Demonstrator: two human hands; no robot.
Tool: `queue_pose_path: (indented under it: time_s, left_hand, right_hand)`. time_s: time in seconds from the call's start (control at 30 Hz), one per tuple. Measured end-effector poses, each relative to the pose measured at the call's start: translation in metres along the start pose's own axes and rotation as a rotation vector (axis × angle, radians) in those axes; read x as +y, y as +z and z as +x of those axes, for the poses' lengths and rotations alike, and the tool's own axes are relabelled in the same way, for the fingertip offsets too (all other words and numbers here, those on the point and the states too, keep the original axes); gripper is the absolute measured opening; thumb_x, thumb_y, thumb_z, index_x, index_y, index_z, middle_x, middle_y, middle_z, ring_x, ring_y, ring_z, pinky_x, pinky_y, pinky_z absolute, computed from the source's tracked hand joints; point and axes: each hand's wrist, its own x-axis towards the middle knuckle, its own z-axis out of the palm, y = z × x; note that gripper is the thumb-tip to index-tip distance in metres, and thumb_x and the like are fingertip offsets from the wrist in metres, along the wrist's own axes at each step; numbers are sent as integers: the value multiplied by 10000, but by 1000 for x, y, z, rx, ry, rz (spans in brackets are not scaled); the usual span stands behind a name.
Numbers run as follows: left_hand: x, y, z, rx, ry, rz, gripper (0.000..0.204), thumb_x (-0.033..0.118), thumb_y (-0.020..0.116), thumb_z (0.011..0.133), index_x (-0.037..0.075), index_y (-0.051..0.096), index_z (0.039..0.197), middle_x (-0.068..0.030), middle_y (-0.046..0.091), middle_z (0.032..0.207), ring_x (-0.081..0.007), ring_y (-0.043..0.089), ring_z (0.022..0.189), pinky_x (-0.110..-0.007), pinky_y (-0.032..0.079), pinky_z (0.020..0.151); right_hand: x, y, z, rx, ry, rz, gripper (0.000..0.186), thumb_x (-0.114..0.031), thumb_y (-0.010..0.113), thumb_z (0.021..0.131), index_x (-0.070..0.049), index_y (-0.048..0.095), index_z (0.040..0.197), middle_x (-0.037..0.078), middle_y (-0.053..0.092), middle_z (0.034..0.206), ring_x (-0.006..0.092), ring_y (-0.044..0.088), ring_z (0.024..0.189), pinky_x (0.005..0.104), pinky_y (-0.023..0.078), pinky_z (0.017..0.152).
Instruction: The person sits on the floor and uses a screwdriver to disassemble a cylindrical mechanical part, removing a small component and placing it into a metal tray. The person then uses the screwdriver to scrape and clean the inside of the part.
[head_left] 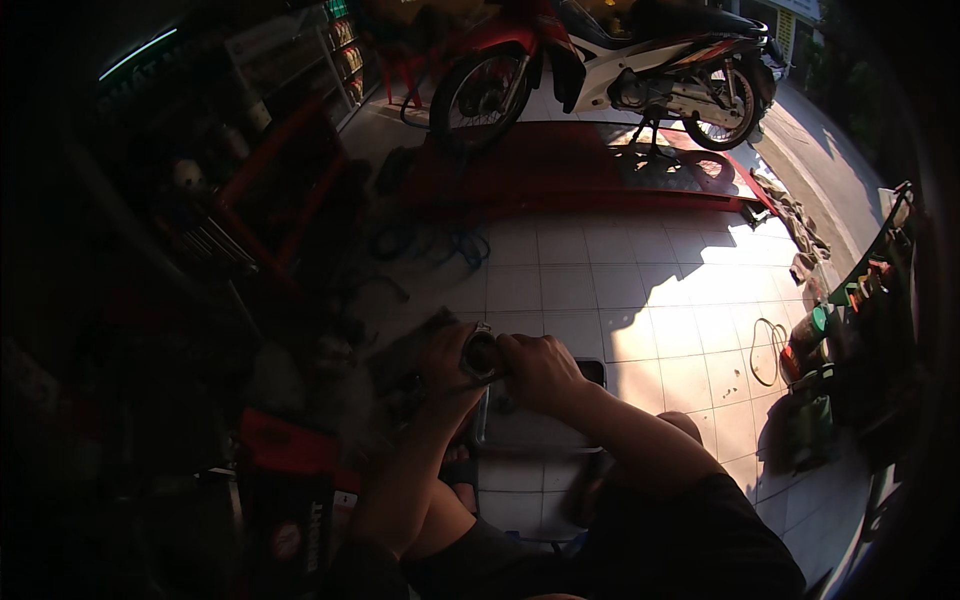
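My left hand [445, 355] grips a round, hollow metal part [482, 355] with a dark opening facing up. My right hand [535, 370] is closed at the right side of the same part, with fingertips at the rim of its opening; whether they reach inside is hard to tell. Both hands are over a rectangular metal tray [530, 440] between my legs, whose contents are mostly hidden by my hands and shade. A dark, indistinct object lies just left of the part, in shadow.
A red-and-white motorbike [640, 85] stands on a red lift platform [500, 180] ahead. Coiled blue hose [430, 245] lies at left, near a red tool rack [275, 180]. A red-and-black case [285, 450] is at lower left. Cluttered containers [820, 330] line the right side.
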Motion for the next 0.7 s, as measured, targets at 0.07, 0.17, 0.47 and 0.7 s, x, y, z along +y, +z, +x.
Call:
queue_pose_path:
  time_s: [0.07,0.17,0.47,0.7]
  left_hand:
    - [-6,1,-1,-32,-30,-58,479,225,873,654,45,648,1037,-140,672,954,-329,675,892,-400,529,757]
    - [-1,-10,0,-138,-71,-119,497,261,876,669,47,641,1051,-127,660,957,-315,663,902,-381,524,772]
    - [-4,-5,5,-221,-86,-221,487,204,870,677,26,652,1075,-113,679,981,-216,683,924,-329,539,793]
    - [2,8,13,-121,29,-224,374,88,820,661,22,637,980,-119,647,845,-272,660,756,-360,512,675]
  right_hand:
    - [2,-2,3,-30,-46,-22,156,-115,629,825,-38,596,955,141,682,851,381,689,755,471,552,660]
    - [-1,-10,0,-41,-152,-87,187,-124,643,815,-32,603,973,133,682,851,364,694,751,460,554,650]
    - [5,-19,1,-116,-138,-204,339,-281,698,840,-94,634,1116,123,700,1003,319,725,804,429,575,669]
    - [14,-7,-7,29,-192,-254,189,-127,657,846,-86,650,1031,93,673,819,277,697,657,391,547,567]
